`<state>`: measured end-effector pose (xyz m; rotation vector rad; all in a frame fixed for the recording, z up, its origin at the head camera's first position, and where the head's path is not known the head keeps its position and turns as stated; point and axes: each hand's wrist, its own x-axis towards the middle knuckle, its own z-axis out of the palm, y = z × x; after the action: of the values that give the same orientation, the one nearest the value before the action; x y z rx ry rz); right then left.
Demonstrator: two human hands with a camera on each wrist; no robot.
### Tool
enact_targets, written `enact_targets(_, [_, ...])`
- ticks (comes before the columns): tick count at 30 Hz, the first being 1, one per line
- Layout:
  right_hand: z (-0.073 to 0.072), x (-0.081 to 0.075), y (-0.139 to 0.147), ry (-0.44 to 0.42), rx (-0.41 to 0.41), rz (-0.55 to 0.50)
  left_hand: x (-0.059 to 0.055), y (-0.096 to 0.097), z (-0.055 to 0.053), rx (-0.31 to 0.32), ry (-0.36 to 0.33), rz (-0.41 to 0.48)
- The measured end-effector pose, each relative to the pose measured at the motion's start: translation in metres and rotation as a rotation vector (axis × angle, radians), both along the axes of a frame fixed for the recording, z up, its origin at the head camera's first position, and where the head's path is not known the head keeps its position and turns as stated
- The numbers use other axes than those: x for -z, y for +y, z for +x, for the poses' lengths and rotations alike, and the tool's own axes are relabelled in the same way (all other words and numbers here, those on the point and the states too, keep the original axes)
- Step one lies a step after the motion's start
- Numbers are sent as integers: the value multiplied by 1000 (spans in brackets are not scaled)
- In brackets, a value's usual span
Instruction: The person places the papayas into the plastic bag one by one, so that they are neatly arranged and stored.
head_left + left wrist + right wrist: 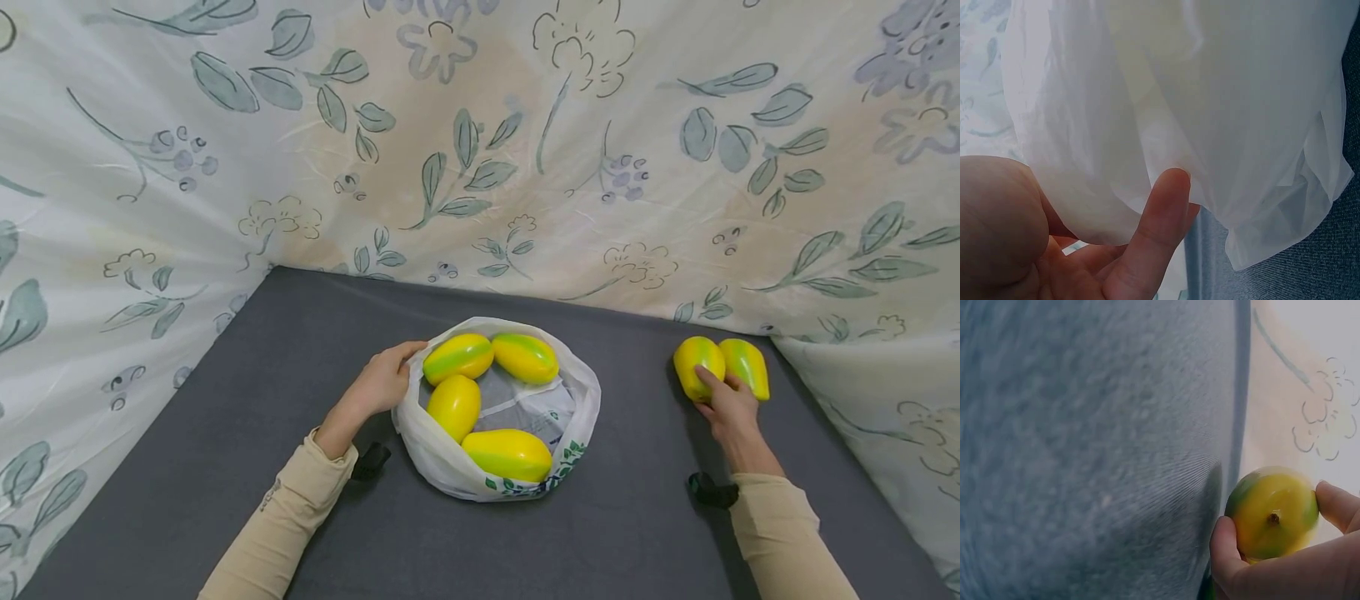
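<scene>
Nearest are two tan sleeves (285, 517), reaching over the dark bench (622, 542).

Next comes the white bag (431, 467), mouth spread wide, with four fruits (453, 407) inside: one by the near rim, one at the left, two along the far side. Its film looks thin, limp and light, apt to crumple or slip; a pinch on a gathered fold of rim should hold best. The left hand (386, 379) is at the rim's left side, thumb and fingers almost together, with only film pinched between them.

Well apart to the right, the right hand (731, 408) has its digits spread by a fruit's width and clamped on the gripped fruit (696, 360); the right wrist view shows them on opposite sides of it, the dark stem spot facing the wrist. This fruit is near the bench's far right corner, just beside the second fruit (747, 367). Whether the hand also touches that one, I cannot tell. The glossy skin suggests a smooth, slippery, fairly stiff thing, not very fragile; its weight cannot be judged. Opposed digits around the widest part should be the surest hold.

Behind hangs a flowered cloth (555, 225).
</scene>
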<state>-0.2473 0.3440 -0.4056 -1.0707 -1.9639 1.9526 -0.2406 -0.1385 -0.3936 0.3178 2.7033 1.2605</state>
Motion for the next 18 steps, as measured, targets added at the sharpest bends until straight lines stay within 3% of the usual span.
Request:
enact_targets(5, [2,-7,-5,32,-42,-77,0,0,0,1,1,2])
enact_targets(12, [4,-15,-8,121,-168,-365,0,0,0,4,6,0])
enact_targets(18, [5,-20,-12,131,-256,-403,0,0,0,3,5,0])
